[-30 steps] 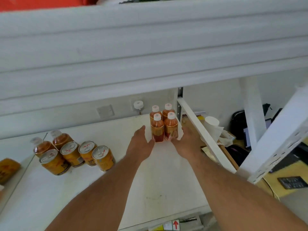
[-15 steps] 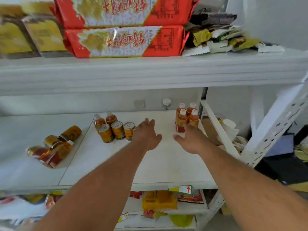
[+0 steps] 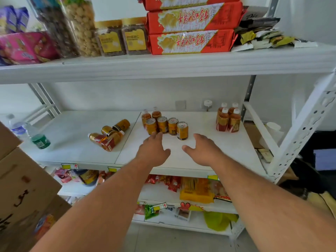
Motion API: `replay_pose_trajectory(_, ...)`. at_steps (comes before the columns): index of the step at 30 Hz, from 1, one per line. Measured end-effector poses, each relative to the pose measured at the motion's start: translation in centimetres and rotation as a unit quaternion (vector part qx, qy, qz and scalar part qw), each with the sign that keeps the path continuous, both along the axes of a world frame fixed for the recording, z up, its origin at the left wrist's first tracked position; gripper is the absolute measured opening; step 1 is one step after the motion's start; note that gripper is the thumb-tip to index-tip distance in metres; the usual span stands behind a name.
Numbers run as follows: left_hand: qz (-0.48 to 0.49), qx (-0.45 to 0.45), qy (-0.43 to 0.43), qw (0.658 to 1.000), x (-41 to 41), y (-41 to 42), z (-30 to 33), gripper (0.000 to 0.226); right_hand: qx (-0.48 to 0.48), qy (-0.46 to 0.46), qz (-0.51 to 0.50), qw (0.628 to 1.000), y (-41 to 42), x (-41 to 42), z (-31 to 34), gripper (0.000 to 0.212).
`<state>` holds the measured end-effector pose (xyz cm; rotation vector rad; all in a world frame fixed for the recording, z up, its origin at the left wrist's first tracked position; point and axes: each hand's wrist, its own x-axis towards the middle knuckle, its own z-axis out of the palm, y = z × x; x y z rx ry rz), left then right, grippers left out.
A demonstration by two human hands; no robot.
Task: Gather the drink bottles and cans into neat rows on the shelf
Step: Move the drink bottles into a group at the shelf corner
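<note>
Shelf mid-frame. Four bottles grouped right; cans rowed centre; toppled pile left. Left hand, right hand spread, empty, near cans. Risk: careless sweep tips cans.

White shelf, gold cans, amber white-capped bottles, red-and-white printed packets

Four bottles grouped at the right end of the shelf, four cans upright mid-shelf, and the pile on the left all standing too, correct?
Not quite. The head view shows the left pile lying on its side, bottles and cans toppled. The four bottles at the right and the four cans mid-shelf stand upright as you said.
</note>
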<state>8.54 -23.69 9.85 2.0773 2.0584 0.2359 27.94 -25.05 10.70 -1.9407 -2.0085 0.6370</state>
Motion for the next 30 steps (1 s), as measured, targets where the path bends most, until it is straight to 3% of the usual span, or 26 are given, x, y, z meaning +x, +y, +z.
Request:
replay_pose_trajectory(17,-0.052,0.007,-0.025,0.998,-16.8,-1.6,-0.6,0.081,-0.002,0.002,-0.064,0.998,-2.1,-16.6,-0.2,0.087)
replay_pose_trajectory(30,-0.047,0.014,-0.053,0.997,-18.6,6.3,-1.8,0.08,-0.003,0.008,-0.047,0.999,5.7,-19.0,-1.4,0.081)
